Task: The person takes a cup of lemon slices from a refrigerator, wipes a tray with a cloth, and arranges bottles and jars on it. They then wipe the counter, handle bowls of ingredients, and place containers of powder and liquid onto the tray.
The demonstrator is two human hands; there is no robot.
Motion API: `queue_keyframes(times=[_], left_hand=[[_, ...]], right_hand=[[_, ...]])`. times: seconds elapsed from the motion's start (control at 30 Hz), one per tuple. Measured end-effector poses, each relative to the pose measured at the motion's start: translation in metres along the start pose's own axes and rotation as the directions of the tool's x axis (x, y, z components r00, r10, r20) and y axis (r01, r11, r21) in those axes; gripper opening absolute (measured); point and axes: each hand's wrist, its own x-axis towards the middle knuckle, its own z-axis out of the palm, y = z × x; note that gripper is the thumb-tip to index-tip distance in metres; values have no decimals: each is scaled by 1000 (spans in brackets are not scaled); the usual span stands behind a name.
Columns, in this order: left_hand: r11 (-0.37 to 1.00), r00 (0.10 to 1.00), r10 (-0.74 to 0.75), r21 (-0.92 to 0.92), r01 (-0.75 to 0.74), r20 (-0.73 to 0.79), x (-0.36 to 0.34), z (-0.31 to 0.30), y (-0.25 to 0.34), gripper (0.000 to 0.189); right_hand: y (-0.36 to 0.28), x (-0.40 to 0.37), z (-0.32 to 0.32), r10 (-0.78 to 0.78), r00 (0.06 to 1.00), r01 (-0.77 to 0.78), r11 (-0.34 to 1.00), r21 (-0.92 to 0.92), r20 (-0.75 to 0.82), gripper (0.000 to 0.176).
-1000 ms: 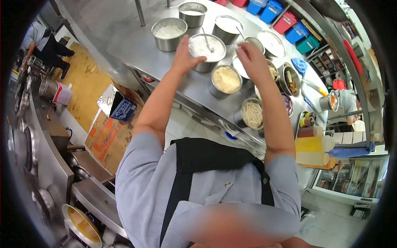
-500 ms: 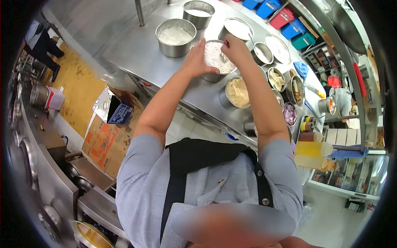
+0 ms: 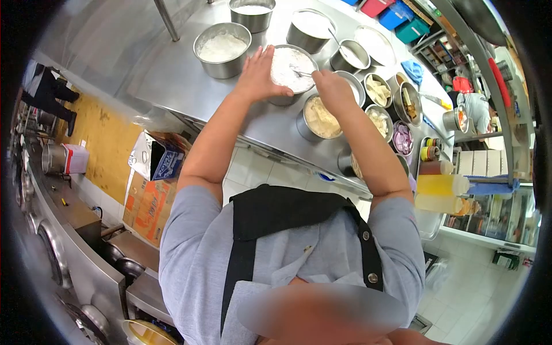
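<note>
A round metal container of white, flour-like powder (image 3: 286,62) stands on the steel counter. Against its left side rests my left hand (image 3: 257,75), fingers spread along the rim and thumb stretched over the near edge. My right hand (image 3: 332,92) is closed round the handle of a metal spoon (image 3: 305,73), whose head sits in the powder. Just below, nearer to me, is a metal pot of pale yellow mix (image 3: 322,117). To the left stands another metal container of white powder (image 3: 222,47).
More metal containers (image 3: 310,27) line the counter's back and right, with a bowl of sliced purple onion (image 3: 402,138) and yellow bottles (image 3: 441,184). A cardboard box (image 3: 164,161) lies on the floor. One person (image 3: 52,92) stands far left, another (image 3: 476,109) far right.
My right hand has moved down and right relative to the container, and the spoon handle now lies lower. My left hand still rests at the rim. The whole view has shifted slightly.
</note>
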Motion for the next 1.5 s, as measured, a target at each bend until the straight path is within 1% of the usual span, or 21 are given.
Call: queue_keyframes(times=[0.13, 0.23, 0.33, 0.43, 0.53, 0.63, 0.73, 0.83, 0.93, 1.07, 1.17, 1.23, 1.27, 1.3, 1.33, 1.4, 1.43, 1.5], left_hand=[[1000, 1000, -15, 19, 15, 11, 0, 1, 1, 136], [997, 999, -27, 68, 25, 22, 0, -2, 4, 135], [994, 999, -29, 111, 25, 37, -1, -2, 6, 134], [991, 999, -22, 130, 17, 36, 0, -1, 5, 134], [990, 999, -16, 141, 11, 37, 0, 2, 3, 133], [987, 998, -21, 160, 12, 55, 1, -1, 5, 132], [984, 997, -24, 176, 12, 68, 0, -2, 6, 130], [976, 996, -14, 218, -6, 88, 1, -3, 7, 128], [958, 989, -23, 286, -20, 146, 4, -8, 12, 125], [935, 978, -14, 350, -61, 207, 5, -11, 20, 118], [882, 955, 121, 412, -229, 272, 3, -8, 29, 112], [861, 952, 175, 430, -271, 250, 4, 5, 33, 110], [850, 950, 202, 440, -291, 237, 7, 9, 36, 109], [861, 957, 204, 427, -276, 208, 12, 9, 39, 106], [876, 975, 153, 435, -210, 162, 19, 9, 37, 105], [894, 996, 48, 441, -73, 69, 32, 5, 31, 103], [883, 996, -31, 470, -13, 85, 35, 3, 30, 101], [876, 989, -85, 482, 16, 123, 36, 12, 29, 102]], right_hand=[[14, -9, 13, -182, 981, 181, 983, -23, -65, 17], [15, -14, 15, -255, 965, 247, 963, -107, -69, 21], [13, -13, 16, -342, 935, 334, 938, -96, -90, 27], [17, -12, 19, -388, 916, 375, 918, -128, -98, 30], [21, -10, 12, -418, 908, 414, 898, -150, 8, 30], [28, -7, 13, -441, 897, 443, 889, -120, 44, 25], [28, -7, 14, -358, 933, 358, 934, 8, 12, 21], [25, -9, 13, -299, 954, 300, 951, 71, -29, 19], [22, -11, 15, -250, 968, 251, 966, 58, -29, 22], [13, -23, 5, -134, 985, 147, 982, 120, -108, 33], [9, -35, -3, -20, 986, 49, 984, 173, -164, 40], [5, -45, -19, 62, 984, -23, 974, 223, -168, 41], [4, -50, -23, 71, 982, -26, 969, 245, -177, 41], [5, -56, -26, 81, 979, -29, 964, 266, -187, 41], [6, -63, -30, 91, 976, -31, 957, 287, -198, 40], [5, -79, -40, 125, 979, -67, 944, 323, -163, 41], [3, -88, -43, 142, 980, -86, 936, 342, -142, 41], [-2, -105, -50, 167, 983, -127, 924, 361, -82, 42]])
